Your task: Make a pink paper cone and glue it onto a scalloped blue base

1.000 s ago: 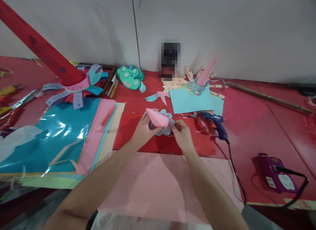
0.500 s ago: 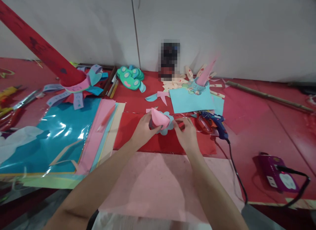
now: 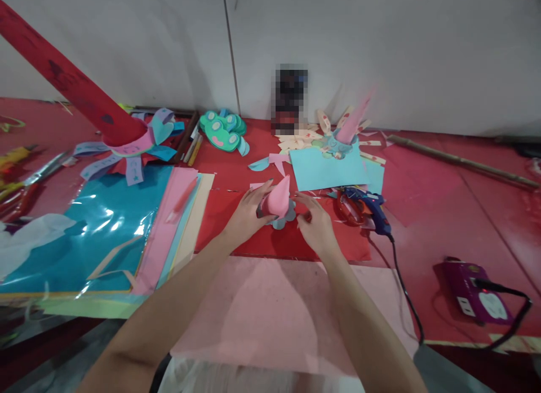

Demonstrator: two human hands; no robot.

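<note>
A pink paper cone (image 3: 279, 198) stands point up on a pale blue flower-shaped paper base (image 3: 280, 222), over a red sheet (image 3: 262, 244). Wrapped round the cone's left side is my left hand (image 3: 250, 214). My right hand (image 3: 315, 219) is just right of the base, its fingers curled and apart, with nothing seen in it. Beyond them, a similar pink cone on a blue base (image 3: 347, 135) lies near a light blue sheet (image 3: 327, 170).
Right of my hands lie a blue glue gun (image 3: 374, 208) with its cord and a purple power box (image 3: 477, 294). Scissors (image 3: 42, 173), a blue plastic-covered sheet (image 3: 110, 230) and a tall red cone (image 3: 76, 89) are on the left. A stick (image 3: 460, 161) lies at the back right.
The pink cone has turned from tilting left to pointing up. My right hand's fingers have moved off the edge of the flower base.
</note>
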